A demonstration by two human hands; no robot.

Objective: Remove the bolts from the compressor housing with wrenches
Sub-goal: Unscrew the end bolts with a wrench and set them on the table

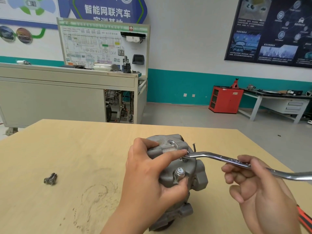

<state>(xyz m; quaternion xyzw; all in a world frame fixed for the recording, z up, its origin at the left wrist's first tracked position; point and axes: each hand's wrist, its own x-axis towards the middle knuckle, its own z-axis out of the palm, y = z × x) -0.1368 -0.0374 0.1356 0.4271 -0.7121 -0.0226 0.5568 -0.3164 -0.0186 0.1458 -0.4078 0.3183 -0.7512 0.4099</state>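
On our wooden table (67,149) the compressor housing (200,173) stands central, gripped by our left hand (148,174). Our right hand (249,183) curls round the wrench (219,158), whose shaft runs from the bolt (183,159) toward three o'clock.

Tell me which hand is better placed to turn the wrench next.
Right. The right hand grips the wrench handle, its ring end on a bolt; the left hand steadies the compressor.
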